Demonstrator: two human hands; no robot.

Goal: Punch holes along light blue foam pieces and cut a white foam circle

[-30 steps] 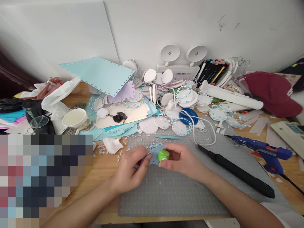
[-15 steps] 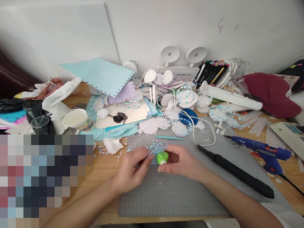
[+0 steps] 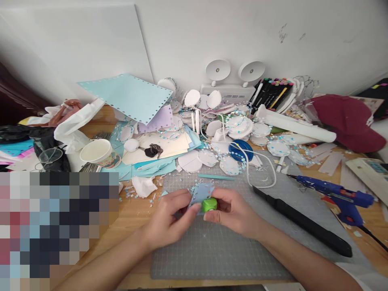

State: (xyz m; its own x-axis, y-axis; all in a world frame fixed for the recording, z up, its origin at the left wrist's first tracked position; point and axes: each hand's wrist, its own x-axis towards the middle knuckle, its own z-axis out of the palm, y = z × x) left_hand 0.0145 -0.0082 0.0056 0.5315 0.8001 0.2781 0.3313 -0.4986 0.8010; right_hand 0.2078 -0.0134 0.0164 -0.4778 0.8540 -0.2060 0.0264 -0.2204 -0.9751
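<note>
Between finger and thumb, my left hand (image 3: 174, 216) pinches a small piece of light blue paper (image 3: 202, 194) with punched holes along its edges. My right hand (image 3: 232, 208) is closed around a small green craft punch (image 3: 209, 204), which sits against the paper's right side. The fingers behind the punch are partly hidden. Both hands are just above the grey cutting mat (image 3: 218, 254). Tiny blue paper stars lie on the mat behind the paper. Farther back is a thin teal strip (image 3: 216, 177).
Right of my hands lie a black utility knife (image 3: 306, 224) and a blue glue gun (image 3: 336, 194) with its cord. Behind stand a paper cup (image 3: 100, 153), white paper discs (image 3: 239, 126) with blue star strings, and a blue round lid (image 3: 241, 150). Blue sheets (image 3: 130, 99) lean at the back left.
The blue paper has tilted up and shows more of its face. The green punch has turned and shifted slightly right and down. Both hands keep their hold.
</note>
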